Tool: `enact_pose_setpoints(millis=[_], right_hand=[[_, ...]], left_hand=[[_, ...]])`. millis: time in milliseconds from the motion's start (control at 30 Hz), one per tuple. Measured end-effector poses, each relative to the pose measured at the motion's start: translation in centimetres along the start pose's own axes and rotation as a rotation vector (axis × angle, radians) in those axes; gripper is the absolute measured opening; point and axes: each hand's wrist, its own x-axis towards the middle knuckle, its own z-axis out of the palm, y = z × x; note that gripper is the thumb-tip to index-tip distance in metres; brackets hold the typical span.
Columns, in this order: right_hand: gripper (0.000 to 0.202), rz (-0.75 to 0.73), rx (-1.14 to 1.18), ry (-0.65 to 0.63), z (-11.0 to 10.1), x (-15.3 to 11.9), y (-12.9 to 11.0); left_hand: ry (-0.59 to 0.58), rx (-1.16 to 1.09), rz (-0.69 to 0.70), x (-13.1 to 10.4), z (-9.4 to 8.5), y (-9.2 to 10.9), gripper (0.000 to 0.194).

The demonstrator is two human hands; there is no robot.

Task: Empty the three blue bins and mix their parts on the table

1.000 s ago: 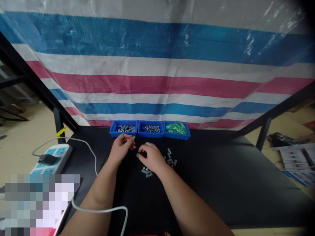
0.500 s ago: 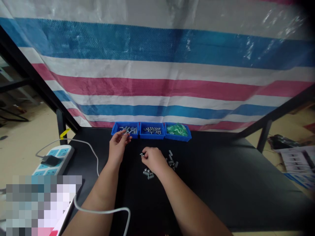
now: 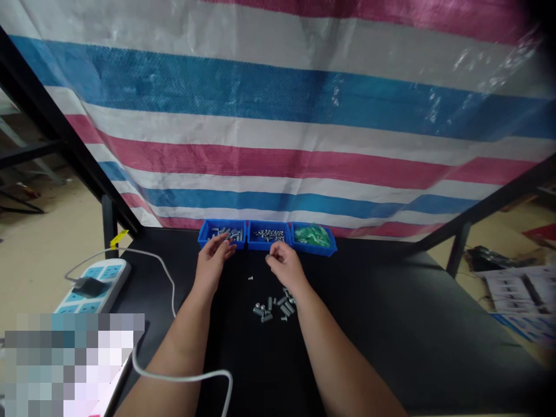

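Note:
My left hand (image 3: 211,267) is just in front of the left blue bin (image 3: 202,238), its fingers curved and apart with nothing visible between them. My right hand (image 3: 287,269) is closed in a pinch below the middle blue bin (image 3: 260,246), on a small dark thing too tiny to make out. Between the hands, a single small screw (image 3: 251,278) lies on the black table (image 3: 369,324). Nearer to me, several grey metal cylinders (image 3: 286,308) and screws lie loose in a pile beside my right wrist. Another small cluster of metal parts (image 3: 259,311) sits to its left.
Green plastic bags fill the right blue bin (image 3: 313,249). On the left stand a power strip (image 3: 117,272) with a black plug and a white cable (image 3: 182,378). A striped sheet (image 3: 278,133) hangs behind the table between black frame bars.
My right hand has moved up and right, towards the middle bin. A screw now shows on the table near where its fingers were. My left hand has barely moved.

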Motion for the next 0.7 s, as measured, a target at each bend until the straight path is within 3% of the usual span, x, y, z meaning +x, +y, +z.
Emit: enact_pose_setpoints(millis=[167,267,333,400,500,700], right_hand=[[0.027,-0.071,0.330,0.233,0.1,1.9,-0.3],[0.051,-0.044,0.349,0.249,0.5,1.9,0.1],[0.056,0.004,0.253,0.225,0.8,1.3,0.6],[0.040,0.017,0.090,0.136,0.9,0.3,0.7],[0.016,-0.044,-0.202,-0.113,0.7,-1.3,-0.4],[0.015,-0.030,-0.497,-0.480,-1.8,-3.3,-2.9]], left_hand=[[-0.021,-0.021,-0.028,0.1,-0.2,0.0,0.050],[-0.082,-0.103,-0.049,-0.1,-0.2,0.1,0.056],[-0.167,-0.196,-0.079,-0.3,0.0,0.3,0.062],[-0.258,-0.249,-0.094,-0.6,0.2,0.6,0.066],[-0.347,-0.191,-0.075,-1.1,0.3,1.1,0.060],[-0.395,0.215,0.087,-1.8,0.3,1.3,0.031]])
